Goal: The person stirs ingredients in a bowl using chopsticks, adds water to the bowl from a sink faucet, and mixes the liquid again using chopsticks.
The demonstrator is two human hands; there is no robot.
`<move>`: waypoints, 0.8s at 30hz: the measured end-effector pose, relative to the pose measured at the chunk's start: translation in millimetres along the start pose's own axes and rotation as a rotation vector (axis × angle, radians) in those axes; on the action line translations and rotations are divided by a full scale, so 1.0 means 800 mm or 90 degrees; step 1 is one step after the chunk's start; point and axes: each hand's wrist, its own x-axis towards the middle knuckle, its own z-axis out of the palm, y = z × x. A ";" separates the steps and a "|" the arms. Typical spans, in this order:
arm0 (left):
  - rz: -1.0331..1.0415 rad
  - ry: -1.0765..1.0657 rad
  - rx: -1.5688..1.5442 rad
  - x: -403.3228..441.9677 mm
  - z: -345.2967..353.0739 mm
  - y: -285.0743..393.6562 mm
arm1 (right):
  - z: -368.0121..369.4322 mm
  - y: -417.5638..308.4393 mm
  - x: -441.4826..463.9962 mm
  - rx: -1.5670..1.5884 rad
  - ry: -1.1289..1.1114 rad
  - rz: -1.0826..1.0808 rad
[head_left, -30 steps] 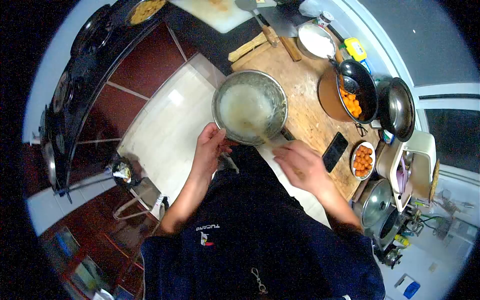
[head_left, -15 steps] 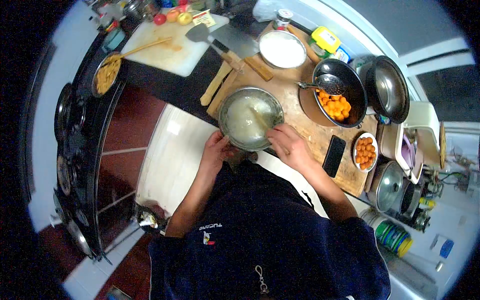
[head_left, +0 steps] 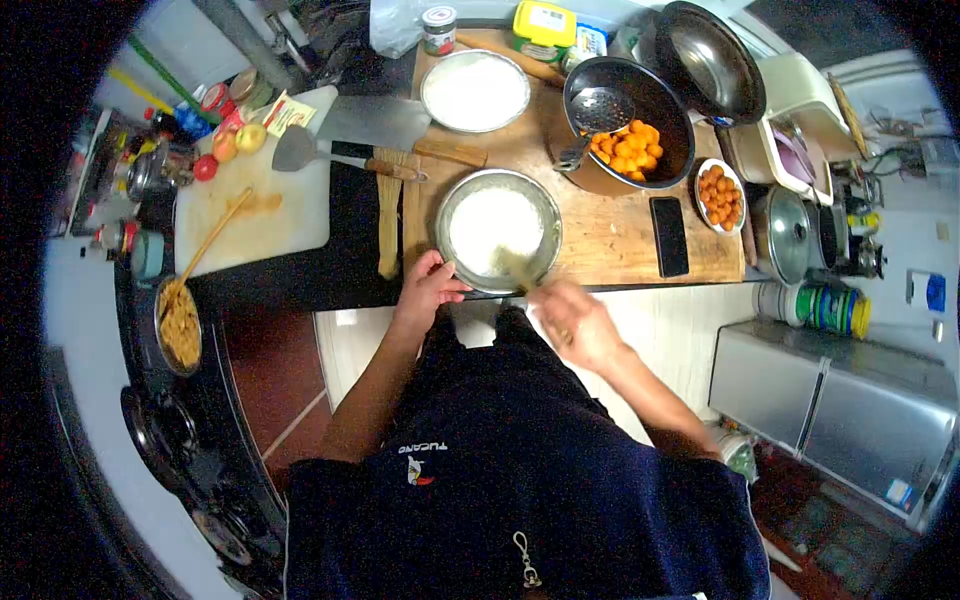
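**Directly below us, two bare hands at a metal bowl**

We look down on the metal bowl (head_left: 550, 222) at the centre of the frame, on the near edge of a wooden board (head_left: 600, 252), with a white mixture (head_left: 492, 220) inside. The left hand (head_left: 430, 292) is at the bowl's lower left, fingers partly curled and tips against the rim; we cannot tell whether the thumb pinches it. The right hand (head_left: 575, 322), blurred, is at the lower right, its fingers closed around a pale stirring tool (head_left: 516, 266) that slants into the mixture.

Above the bowl, we find a wooden handle (head_left: 452, 153) and a shallow dish (head_left: 425, 92) filled with white. Toward the upper right stands a dark pot (head_left: 684, 140) of orange chunks (head_left: 630, 150), with a perforated skimmer (head_left: 603, 108) over them. Right of the bowl lies a black phone (head_left: 670, 236), just beside an oval plate (head_left: 740, 180) of round brown-orange pieces (head_left: 719, 196). At the upper left, we see fruit (head_left: 238, 142) at the edge of a white cutting board (head_left: 300, 215).
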 end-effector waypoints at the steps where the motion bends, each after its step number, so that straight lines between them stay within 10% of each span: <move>1: -0.008 -0.009 0.009 -0.003 -0.003 0.010 | 0.003 -0.028 0.010 0.049 0.013 0.011; 16: -0.020 -0.087 0.128 0.031 -0.038 0.016 | 0.074 -0.070 0.064 0.152 0.347 0.249; 24: 0.034 -0.042 0.083 0.040 -0.038 0.039 | 0.044 -0.096 0.036 0.092 0.154 0.260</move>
